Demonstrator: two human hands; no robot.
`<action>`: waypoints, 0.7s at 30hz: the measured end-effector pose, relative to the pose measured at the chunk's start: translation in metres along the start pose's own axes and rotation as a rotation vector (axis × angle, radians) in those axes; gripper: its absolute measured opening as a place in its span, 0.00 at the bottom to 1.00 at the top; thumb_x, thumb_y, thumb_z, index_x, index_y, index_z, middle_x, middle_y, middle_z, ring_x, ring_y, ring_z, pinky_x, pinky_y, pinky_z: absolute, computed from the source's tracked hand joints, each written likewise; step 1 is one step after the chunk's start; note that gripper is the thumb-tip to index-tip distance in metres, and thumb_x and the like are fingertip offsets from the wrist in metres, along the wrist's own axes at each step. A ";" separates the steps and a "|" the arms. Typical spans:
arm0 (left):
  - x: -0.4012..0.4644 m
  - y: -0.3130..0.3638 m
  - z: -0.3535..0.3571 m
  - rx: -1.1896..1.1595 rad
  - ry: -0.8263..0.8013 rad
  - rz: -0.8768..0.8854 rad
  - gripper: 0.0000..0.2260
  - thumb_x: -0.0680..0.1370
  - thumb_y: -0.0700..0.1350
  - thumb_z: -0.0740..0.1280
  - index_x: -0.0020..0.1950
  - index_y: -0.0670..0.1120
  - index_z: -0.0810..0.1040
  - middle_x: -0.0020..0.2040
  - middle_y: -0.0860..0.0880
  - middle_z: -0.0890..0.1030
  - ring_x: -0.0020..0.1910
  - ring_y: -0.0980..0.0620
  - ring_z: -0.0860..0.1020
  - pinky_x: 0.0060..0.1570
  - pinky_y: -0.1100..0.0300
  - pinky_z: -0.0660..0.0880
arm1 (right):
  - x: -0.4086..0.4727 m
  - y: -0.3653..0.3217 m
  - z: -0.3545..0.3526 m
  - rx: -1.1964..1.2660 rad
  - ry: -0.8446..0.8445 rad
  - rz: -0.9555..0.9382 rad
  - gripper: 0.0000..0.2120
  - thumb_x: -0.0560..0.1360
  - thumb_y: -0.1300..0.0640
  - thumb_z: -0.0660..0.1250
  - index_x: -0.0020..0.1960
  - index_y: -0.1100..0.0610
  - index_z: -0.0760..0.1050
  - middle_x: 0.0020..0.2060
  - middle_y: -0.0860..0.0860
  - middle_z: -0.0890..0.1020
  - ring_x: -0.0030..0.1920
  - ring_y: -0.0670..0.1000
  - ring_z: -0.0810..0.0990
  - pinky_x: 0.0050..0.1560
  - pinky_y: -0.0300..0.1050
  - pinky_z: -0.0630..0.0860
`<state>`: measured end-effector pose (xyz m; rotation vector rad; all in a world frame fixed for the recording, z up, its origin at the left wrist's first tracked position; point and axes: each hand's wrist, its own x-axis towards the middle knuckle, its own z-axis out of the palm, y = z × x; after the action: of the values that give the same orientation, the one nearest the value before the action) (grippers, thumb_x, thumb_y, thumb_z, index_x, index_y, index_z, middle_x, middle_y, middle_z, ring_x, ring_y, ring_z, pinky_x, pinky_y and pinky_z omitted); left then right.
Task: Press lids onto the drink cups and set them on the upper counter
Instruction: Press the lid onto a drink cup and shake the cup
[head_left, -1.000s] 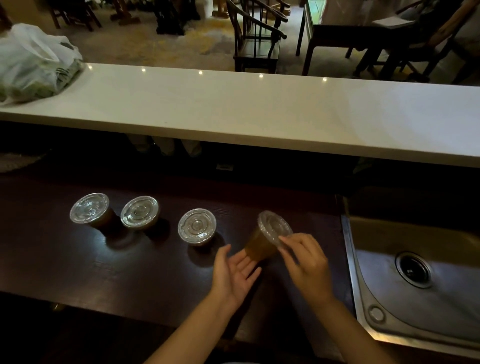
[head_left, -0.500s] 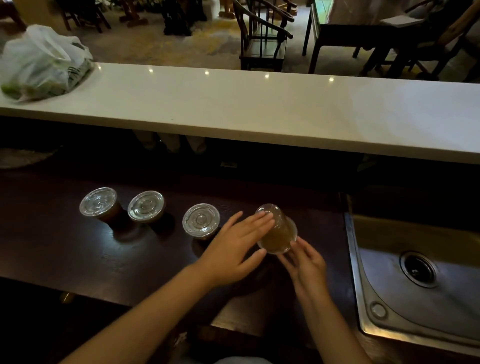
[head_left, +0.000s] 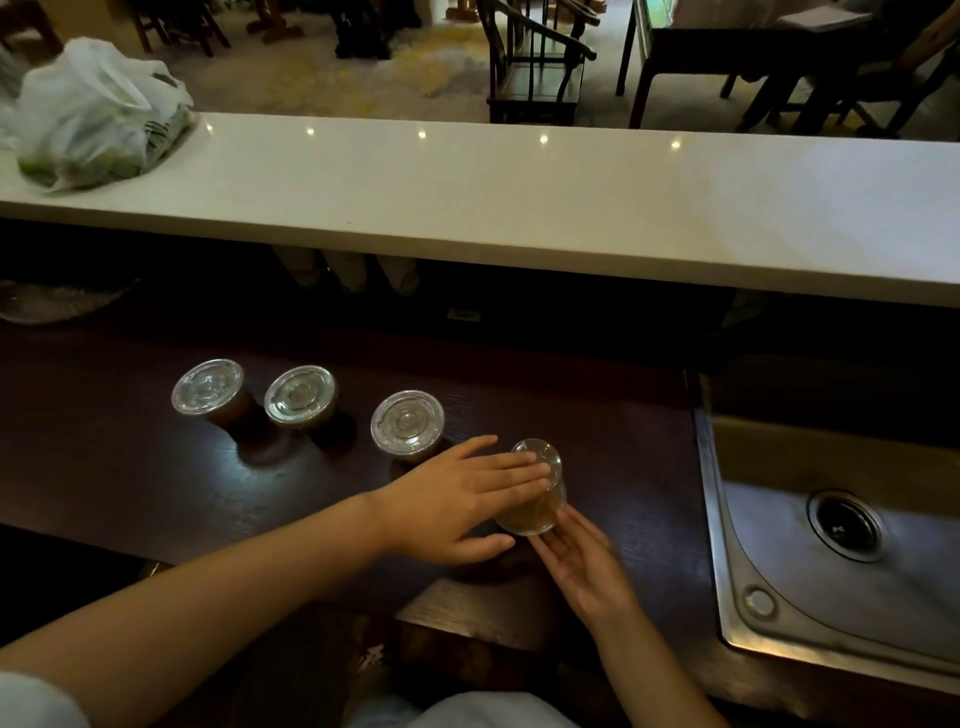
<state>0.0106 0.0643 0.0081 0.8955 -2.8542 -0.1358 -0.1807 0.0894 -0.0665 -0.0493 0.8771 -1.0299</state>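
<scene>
Since a second ago we have tipped the clear plastic cup of brown drink (head_left: 535, 493) lid-away | lower centre, left hand (head_left: 462, 501) flat across it, right hand (head_left: 576, 561) cradling its base | three lidded cups (head_left: 408, 426) upright left | white upper counter (head_left: 519, 208) awaits them.

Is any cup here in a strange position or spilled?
The fourth cup is tipped over between the left hand and right hand, lid facing away. The three lidded cups stand upright. No spill shows.
</scene>
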 end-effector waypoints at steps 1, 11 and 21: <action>0.001 0.000 0.000 0.003 0.000 -0.001 0.27 0.77 0.55 0.57 0.72 0.44 0.63 0.72 0.47 0.68 0.73 0.52 0.60 0.70 0.47 0.53 | 0.001 -0.001 -0.001 -0.007 -0.001 -0.001 0.09 0.77 0.67 0.59 0.51 0.64 0.77 0.42 0.58 0.85 0.42 0.53 0.84 0.37 0.44 0.81; 0.011 0.044 0.042 -0.737 0.453 -0.585 0.21 0.78 0.52 0.56 0.71 0.54 0.64 0.72 0.55 0.65 0.72 0.61 0.61 0.71 0.62 0.55 | 0.012 -0.062 0.016 -0.692 0.164 -0.532 0.09 0.74 0.68 0.65 0.52 0.60 0.77 0.43 0.54 0.81 0.44 0.48 0.80 0.38 0.34 0.79; 0.060 0.044 0.069 -2.427 0.713 -1.359 0.25 0.79 0.56 0.50 0.62 0.38 0.71 0.55 0.39 0.79 0.54 0.44 0.77 0.54 0.51 0.71 | 0.025 -0.085 0.021 -1.845 -0.030 -1.469 0.09 0.70 0.63 0.68 0.50 0.60 0.80 0.42 0.53 0.81 0.43 0.52 0.77 0.38 0.41 0.75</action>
<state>-0.0746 0.0690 -0.0470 1.0667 0.1661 -1.8687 -0.2232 0.0165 -0.0316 -2.5310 1.4880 -1.0513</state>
